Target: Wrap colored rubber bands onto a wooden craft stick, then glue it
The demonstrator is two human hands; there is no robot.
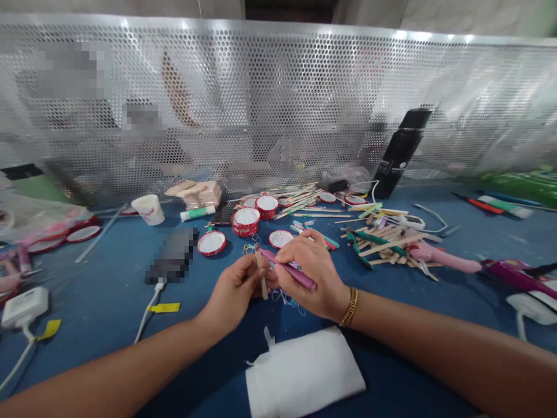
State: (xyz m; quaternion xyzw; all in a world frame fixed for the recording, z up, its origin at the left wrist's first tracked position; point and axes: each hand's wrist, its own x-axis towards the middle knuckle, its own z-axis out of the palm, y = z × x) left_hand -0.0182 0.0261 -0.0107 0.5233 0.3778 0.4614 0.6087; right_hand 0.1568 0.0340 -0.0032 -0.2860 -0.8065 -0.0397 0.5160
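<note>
In the head view my left hand (235, 293) pinches a flat wooden craft stick (261, 276), held nearly upright over the table. My right hand (311, 273), with a gold-coloured bracelet at its wrist, grips a pink marker pen (300, 275). The pen's tip meets or nearly meets the upper end of the stick; I cannot tell if they touch. Thin coloured loops of thread or rubber (289, 300) lie on the table beneath my hands. Close in front of me is a folded white cloth (307, 374).
Round red-rimmed lids (212, 243) and a paper cup (148, 209) stand beyond my hands. A dark phone (173, 255) with a white cable lies left. Loose craft sticks (391, 247), a pink glue gun (448, 257) and a black bottle (400, 154) are right. A perforated metal screen (291, 104) closes the back.
</note>
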